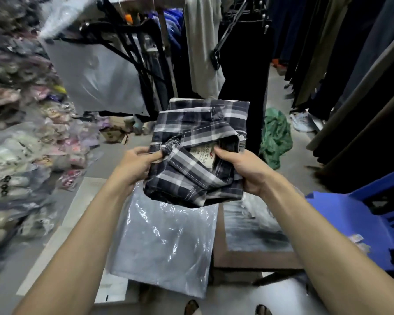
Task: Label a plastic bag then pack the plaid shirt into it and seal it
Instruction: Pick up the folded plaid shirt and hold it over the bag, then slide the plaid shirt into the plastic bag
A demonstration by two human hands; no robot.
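A folded plaid shirt (pixel 198 142), dark navy with white and grey checks, is held up in front of me with its neck label facing me. My left hand (pixel 135 162) grips its left edge near the collar. My right hand (pixel 243 169) grips its right side, thumb tucked into the collar beside the label. Below the shirt hangs a grey translucent plastic bag (pixel 166 242); its top edge is hidden behind the shirt and my left wrist. Whether the shirt's lower end is inside the bag I cannot tell.
A brown cardboard box (pixel 255 258) holding plastic film sits below right, a blue plastic chair (pixel 362 219) further right. Bagged clothes (pixel 21 155) pile up on the left. Hanging garments (pixel 339 76) line the right, a rack with hangers (pixel 146 53) stands ahead, and a green cloth (pixel 275 135) lies on the floor.
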